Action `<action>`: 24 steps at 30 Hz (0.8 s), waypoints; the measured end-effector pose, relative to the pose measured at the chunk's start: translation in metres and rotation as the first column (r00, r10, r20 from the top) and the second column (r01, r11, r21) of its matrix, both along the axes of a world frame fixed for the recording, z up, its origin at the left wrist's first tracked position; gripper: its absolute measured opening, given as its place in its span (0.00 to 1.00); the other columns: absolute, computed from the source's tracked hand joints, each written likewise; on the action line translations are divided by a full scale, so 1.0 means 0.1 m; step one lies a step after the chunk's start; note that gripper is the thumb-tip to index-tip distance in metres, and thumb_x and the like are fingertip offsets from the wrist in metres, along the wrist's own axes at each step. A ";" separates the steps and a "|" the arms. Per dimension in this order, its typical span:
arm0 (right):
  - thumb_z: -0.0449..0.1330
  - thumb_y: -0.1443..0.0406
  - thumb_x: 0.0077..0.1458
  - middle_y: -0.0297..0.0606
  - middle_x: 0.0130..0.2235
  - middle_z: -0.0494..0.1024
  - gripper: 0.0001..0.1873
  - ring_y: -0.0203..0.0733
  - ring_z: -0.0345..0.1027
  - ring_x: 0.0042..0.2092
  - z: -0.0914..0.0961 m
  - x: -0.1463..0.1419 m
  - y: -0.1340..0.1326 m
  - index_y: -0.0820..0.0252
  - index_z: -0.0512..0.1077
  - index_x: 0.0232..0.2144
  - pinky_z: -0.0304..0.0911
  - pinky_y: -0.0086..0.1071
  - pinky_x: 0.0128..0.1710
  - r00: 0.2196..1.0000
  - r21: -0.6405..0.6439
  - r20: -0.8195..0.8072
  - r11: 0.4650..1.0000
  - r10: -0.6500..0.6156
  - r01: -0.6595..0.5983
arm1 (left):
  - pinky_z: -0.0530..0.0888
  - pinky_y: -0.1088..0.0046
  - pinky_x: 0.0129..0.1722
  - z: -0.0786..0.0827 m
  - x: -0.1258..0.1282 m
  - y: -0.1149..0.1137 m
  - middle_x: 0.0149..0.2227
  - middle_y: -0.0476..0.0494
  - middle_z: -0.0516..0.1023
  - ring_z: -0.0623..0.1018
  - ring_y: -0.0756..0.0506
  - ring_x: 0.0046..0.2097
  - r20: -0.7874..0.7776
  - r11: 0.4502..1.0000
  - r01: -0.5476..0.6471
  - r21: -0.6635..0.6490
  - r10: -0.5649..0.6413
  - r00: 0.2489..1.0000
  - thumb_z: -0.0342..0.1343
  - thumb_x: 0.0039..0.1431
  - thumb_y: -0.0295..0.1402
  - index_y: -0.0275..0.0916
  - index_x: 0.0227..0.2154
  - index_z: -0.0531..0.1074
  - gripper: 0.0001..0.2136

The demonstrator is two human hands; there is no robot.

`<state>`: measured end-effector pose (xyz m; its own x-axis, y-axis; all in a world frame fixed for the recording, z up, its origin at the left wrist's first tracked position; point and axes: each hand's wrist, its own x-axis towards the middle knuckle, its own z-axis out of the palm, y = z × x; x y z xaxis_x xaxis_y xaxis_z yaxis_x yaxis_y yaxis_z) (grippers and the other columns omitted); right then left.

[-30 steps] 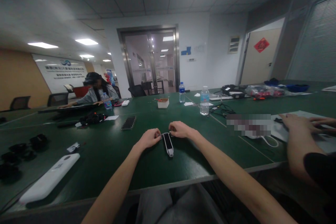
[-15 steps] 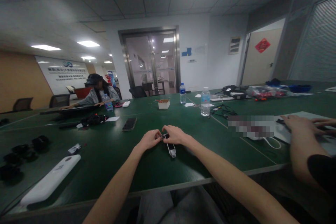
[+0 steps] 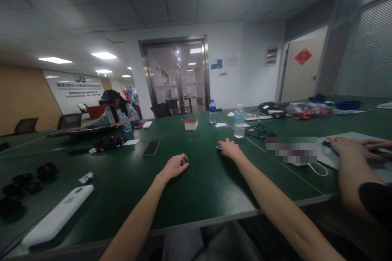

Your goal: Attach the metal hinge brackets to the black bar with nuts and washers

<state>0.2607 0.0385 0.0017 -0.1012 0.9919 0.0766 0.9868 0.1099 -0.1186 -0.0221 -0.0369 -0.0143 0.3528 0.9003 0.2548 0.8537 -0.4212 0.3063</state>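
Note:
My right hand [image 3: 229, 148] is closed on a slim black-and-white object [image 3: 218, 147] at the table's middle right. Only a pale end pokes out past the fingertips; the rest is under the hand, and its kind cannot be made out. My left hand [image 3: 175, 166] rests on the green table [image 3: 199, 195], holding nothing, its thumb apart from loosely curled fingers. A dark phone-like slab [image 3: 151, 148] lies to its left. Just beyond my right hand stands a clear water bottle [image 3: 239, 121].
A small white box [image 3: 191, 124] and a second bottle [image 3: 212, 112] stand farther back. A long white device [image 3: 58, 216] lies at the near left. Black cables [image 3: 260, 131] spread at the right, beside a co-worker's hands [image 3: 346, 147]. Another person [image 3: 118, 110] sits at the far left.
My hands have parted. The right one has moved right and away from me with the slim object, which lay between both hands before. My left hand has let go.

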 end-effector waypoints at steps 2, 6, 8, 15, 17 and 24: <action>0.47 0.68 0.60 0.49 0.53 0.61 0.20 0.57 0.60 0.53 -0.03 0.16 0.07 0.49 0.66 0.52 0.58 0.44 0.43 0.994 -0.002 0.001 0.994 -0.108 0.108 | 0.67 0.73 0.32 0.00 0.00 -0.01 0.32 0.46 0.75 0.74 0.45 0.34 -0.004 1.000 -0.001 -0.003 0.001 1.000 0.52 0.58 0.39 0.39 0.39 0.71 0.11; 0.45 0.67 0.62 0.54 0.53 0.60 0.19 0.59 0.60 0.53 -0.14 0.34 0.18 0.52 0.66 0.52 0.57 0.45 0.43 0.975 0.030 -0.003 0.974 -0.224 0.224 | 0.67 0.73 0.32 0.01 0.00 -0.01 0.32 0.47 0.75 0.74 0.46 0.34 -0.008 1.000 0.000 -0.003 0.000 1.000 0.52 0.58 0.38 0.39 0.39 0.71 0.11; 0.46 0.66 0.61 0.54 0.53 0.61 0.19 0.58 0.60 0.53 -0.21 0.37 0.22 0.52 0.66 0.52 0.55 0.45 0.44 0.973 0.063 0.003 0.971 -0.230 0.229 | 0.67 0.73 0.32 0.01 0.00 -0.02 0.32 0.47 0.75 0.74 0.46 0.34 -0.009 1.000 0.000 -0.004 0.000 1.000 0.52 0.58 0.38 0.39 0.39 0.71 0.10; 0.47 0.67 0.62 0.54 0.52 0.63 0.18 0.55 0.59 0.52 -0.31 0.32 0.25 0.56 0.62 0.54 0.53 0.43 0.45 0.981 0.197 0.039 0.964 -0.188 0.177 | 0.67 0.74 0.32 -0.01 -0.01 0.00 0.31 0.48 0.75 0.74 0.47 0.33 -0.008 1.000 0.001 0.006 -0.001 1.000 0.52 0.58 0.36 0.38 0.38 0.71 0.09; 0.46 0.68 0.62 0.54 0.52 0.63 0.17 0.55 0.59 0.52 -0.31 0.31 0.25 0.58 0.64 0.52 0.54 0.42 0.44 0.985 0.216 0.051 0.964 -0.167 0.153 | 0.67 0.74 0.32 -0.02 -0.01 0.00 0.31 0.48 0.75 0.74 0.47 0.33 -0.007 1.000 -0.002 0.014 0.002 1.000 0.53 0.58 0.35 0.38 0.37 0.71 0.08; 0.45 0.69 0.61 0.52 0.50 0.66 0.17 0.55 0.62 0.50 -0.29 0.34 0.22 0.56 0.66 0.50 0.56 0.40 0.42 0.987 0.220 0.064 0.967 -0.149 0.132 | 0.67 0.73 0.33 -0.03 -0.01 0.00 0.31 0.48 0.75 0.74 0.46 0.34 -0.010 1.000 -0.004 0.014 0.004 1.000 0.52 0.58 0.36 0.38 0.37 0.71 0.08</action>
<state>0.2945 0.0603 -0.0276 0.0236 0.9579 0.2860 0.9995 -0.0163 -0.0278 -0.0234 -0.0366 -0.0168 0.3517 0.8981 0.2641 0.8582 -0.4220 0.2921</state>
